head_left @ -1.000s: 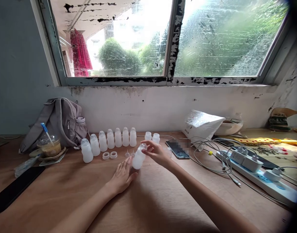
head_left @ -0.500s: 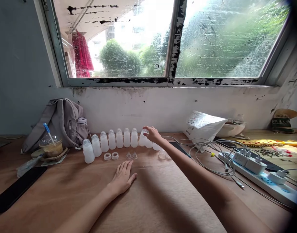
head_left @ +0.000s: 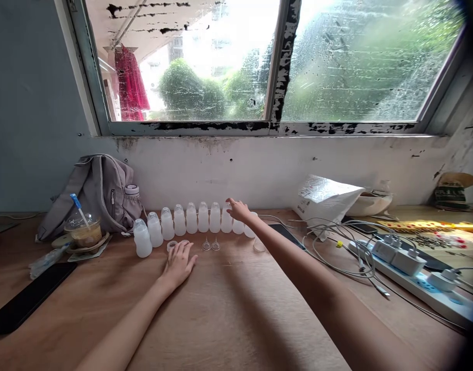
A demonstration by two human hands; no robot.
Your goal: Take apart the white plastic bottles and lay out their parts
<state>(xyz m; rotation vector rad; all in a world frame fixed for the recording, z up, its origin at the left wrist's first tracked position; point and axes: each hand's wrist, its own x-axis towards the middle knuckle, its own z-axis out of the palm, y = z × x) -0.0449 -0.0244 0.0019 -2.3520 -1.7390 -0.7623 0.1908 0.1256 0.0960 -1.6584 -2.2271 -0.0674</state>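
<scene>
Well to the right of the backpack (head_left: 101,190), my bottle (head_left: 226,223) stands upright on the surface (head_left: 229,309), its long axis vertical and its domed cap (head_left: 224,208) pointing up; the capped bottles (head_left: 191,219) between it and the backpack stand the same way. I have my right hand (head_left: 239,210) at that cap, grip partly curled; from my feed I cannot tell whether it pinches or merely touches. Nearer the backpack, my left hand (head_left: 178,265) lies palm down, fingers loosely spread by a ring (head_left: 171,246); any hold there I cannot make out.
</scene>
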